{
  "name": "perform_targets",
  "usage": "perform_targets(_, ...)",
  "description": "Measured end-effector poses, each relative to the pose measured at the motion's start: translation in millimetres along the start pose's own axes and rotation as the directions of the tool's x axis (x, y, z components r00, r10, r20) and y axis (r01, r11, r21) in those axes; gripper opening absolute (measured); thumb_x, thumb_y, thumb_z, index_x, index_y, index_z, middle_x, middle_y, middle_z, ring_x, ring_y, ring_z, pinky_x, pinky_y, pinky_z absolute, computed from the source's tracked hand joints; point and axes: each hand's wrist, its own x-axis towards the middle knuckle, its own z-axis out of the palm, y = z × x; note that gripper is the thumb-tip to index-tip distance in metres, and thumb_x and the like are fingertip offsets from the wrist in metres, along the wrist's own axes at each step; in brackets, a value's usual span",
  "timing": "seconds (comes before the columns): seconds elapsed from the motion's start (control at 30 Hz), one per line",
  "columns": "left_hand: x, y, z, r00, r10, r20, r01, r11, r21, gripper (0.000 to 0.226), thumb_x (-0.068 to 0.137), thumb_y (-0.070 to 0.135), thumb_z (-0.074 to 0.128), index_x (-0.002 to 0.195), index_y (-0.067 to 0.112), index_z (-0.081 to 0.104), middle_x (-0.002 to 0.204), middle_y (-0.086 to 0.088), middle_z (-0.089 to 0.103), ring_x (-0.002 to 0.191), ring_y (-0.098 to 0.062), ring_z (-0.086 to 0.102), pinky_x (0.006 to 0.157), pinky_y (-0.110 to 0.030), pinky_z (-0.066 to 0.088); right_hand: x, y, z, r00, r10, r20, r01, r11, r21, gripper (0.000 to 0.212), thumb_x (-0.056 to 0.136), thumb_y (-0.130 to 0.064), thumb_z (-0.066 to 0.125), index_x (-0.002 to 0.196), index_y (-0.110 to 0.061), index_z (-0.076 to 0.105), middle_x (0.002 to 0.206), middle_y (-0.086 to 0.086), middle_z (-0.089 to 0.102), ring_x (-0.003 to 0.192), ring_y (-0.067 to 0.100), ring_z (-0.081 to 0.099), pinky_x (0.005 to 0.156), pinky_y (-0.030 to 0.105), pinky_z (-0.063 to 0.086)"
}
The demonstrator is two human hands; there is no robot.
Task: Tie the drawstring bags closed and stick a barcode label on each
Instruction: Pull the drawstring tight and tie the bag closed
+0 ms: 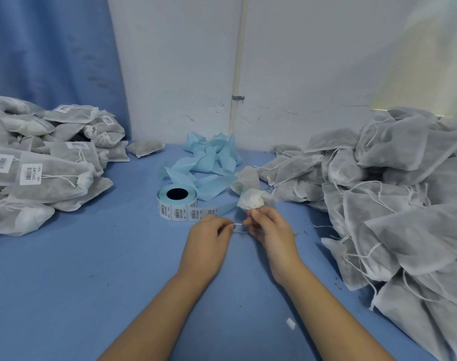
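Observation:
A white drawstring bag (pixel 249 187) lies on the blue table in front of me, its gathered neck bunched up toward me. My right hand (pixel 270 229) pinches the bag just below that bunched neck. My left hand (pixel 209 237) pinches the white drawstring (pixel 238 226), which runs taut between both hands. A roll of barcode labels (pixel 177 201) stands just left of the bag, with a strip of labels trailing toward my hands.
A pile of labelled, tied bags (pixel 42 162) fills the left side. A big heap of unlabelled bags (pixel 394 204) covers the right. Crumpled blue label backing (pixel 209 162) lies behind the roll. A small white scrap (pixel 290 323) sits near my right forearm.

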Motion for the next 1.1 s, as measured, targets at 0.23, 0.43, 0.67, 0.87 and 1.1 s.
perform_targets(0.23,-5.1,7.5,-7.5,0.979,0.192,-0.064,-0.162,0.931,0.326,0.01,0.089,0.018,0.063,0.086,0.015,0.071,0.106,0.004,0.06,0.091,-0.017,0.056,0.058,-0.03,0.046,-6.0,1.0,-6.6,0.925,-0.376,0.055,0.24,0.466,-0.852,0.017,0.096,-0.024,0.044,0.082,-0.018,0.051,0.082,-0.01,0.052,0.088,0.014,0.041,0.064,0.031,0.031)
perform_targets(0.43,-8.8,13.7,5.0,0.943,0.33,0.039,-0.331,0.922,0.203,0.015,0.093,0.012,0.058,0.104,0.015,0.068,0.139,0.017,0.049,0.106,-0.009,0.056,0.068,-0.02,0.043,-9.1,2.8,-4.9,0.898,-0.411,0.154,0.234,0.149,-0.961,0.02,0.099,-0.021,0.039,0.11,-0.018,0.055,0.117,-0.007,0.056,0.107,0.017,0.044,0.078,0.03,0.033)
perform_targets(0.67,-3.5,9.0,4.4,0.974,0.225,0.026,-0.22,0.965,-0.141,0.028,0.097,0.004,0.046,0.119,0.013,0.061,0.135,0.021,0.041,0.118,0.022,0.033,0.095,0.003,0.023,-16.1,7.5,0.8,0.813,-0.526,0.25,0.41,0.212,-0.887,0.06,0.082,0.003,0.052,0.139,-0.016,0.048,0.147,-0.008,0.043,0.133,0.018,0.04,0.1,0.035,0.04)
perform_targets(0.87,-5.4,2.5,7.7,0.99,0.132,0.058,-0.124,0.985,-0.123,0.017,0.098,0.018,0.049,0.109,0.021,0.062,0.109,0.016,0.063,0.098,-0.003,0.057,0.085,-0.022,0.045,-14.8,8.6,-0.8,0.769,-0.594,0.235,0.454,0.249,-0.855,0.057,0.079,0.005,0.055,0.132,-0.014,0.056,0.14,-0.007,0.051,0.125,0.02,0.047,0.097,0.036,0.045)
perform_targets(1.1,-4.9,5.8,5.7,0.964,0.253,0.087,-0.258,0.964,0.06,0.022,0.098,0.02,0.046,0.114,0.022,0.061,0.145,0.031,0.027,0.111,0.009,0.044,0.073,-0.015,0.04,-13.7,9.8,-2.3,0.782,-0.584,0.219,0.427,0.246,-0.87,0.048,0.081,0.002,0.056,0.125,-0.016,0.063,0.133,-0.011,0.058,0.12,0.018,0.047,0.091,0.037,0.046)
